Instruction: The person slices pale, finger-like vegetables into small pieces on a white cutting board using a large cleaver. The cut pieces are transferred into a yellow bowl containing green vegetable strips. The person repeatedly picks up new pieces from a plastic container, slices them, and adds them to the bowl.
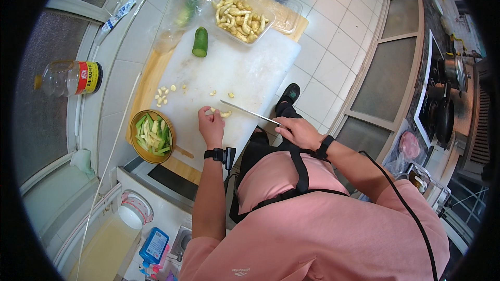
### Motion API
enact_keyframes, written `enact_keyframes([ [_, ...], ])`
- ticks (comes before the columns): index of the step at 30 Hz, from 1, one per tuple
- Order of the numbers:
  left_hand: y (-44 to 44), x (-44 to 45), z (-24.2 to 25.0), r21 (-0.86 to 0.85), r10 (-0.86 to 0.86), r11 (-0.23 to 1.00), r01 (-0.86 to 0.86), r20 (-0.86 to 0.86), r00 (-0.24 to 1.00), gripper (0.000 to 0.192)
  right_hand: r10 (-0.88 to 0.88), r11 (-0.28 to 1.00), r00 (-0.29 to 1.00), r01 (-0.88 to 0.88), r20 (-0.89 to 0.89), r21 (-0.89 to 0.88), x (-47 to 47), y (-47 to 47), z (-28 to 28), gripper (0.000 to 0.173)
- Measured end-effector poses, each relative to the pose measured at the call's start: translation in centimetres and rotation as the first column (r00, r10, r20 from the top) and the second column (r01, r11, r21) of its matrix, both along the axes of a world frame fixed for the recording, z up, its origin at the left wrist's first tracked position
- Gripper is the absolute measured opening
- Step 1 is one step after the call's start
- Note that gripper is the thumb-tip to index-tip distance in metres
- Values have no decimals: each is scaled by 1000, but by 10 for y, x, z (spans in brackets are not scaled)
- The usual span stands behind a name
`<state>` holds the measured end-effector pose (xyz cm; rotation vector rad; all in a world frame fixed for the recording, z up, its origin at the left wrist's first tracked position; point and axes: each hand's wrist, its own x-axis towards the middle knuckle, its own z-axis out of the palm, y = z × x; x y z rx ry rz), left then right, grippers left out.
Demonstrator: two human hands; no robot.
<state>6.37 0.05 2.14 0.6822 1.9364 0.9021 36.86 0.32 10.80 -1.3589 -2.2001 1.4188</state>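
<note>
My left hand (pixel 211 125) pinches a pale, curved vegetable piece (pixel 225 114) against a white cutting board (pixel 250 66). In my right hand (pixel 300 130) is the handle of a kitchen knife (pixel 250 112); its blade points left over the board, with the tip just beyond the piece. Small pale slices (pixel 161 95) are gathered on the board's left side, and a few bits (pixel 231 95) lie near the knife tip. A cut length of green cucumber or zucchini (pixel 200 42) rests farther up. At the lower left, a round brown bowl (pixel 134 149) holds green and pale strips.
A clear plastic container (pixel 269 27) of similar curved pieces stands at the board's far end, beside a plastic bag (pixel 187 8). A sauce bottle (pixel 72 79) is on the left ledge. A blue pump bottle (pixel 154 246) stands lower left. A pan (pixel 445 113) sits on the right-hand counter.
</note>
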Motion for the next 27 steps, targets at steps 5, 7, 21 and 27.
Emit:
enact_keyframes([
  [5, -13, -1, 10, 39, -169, 980, 194, -345, 923, 29, -2, 999, 1000, 2, -2, -49, 6, -4, -6, 33],
  [7, -21, -2, 11, 140, -236, 933, 331, -454, 859, 28, 2, 999, 1000, -3, -6, -40, 6, -3, -7, 32],
  [21, -20, -29, 18, 2, -487, 782, 623, -622, 614, 32, -43, 980, 999, 45, 16, -193, 4, 2, 0, 31],
  [27, -33, -15, 12, 209, -255, 917, 340, -349, 902, 23, -23, 998, 1000, 23, -1, -55, 1, -3, 14, 34],
])
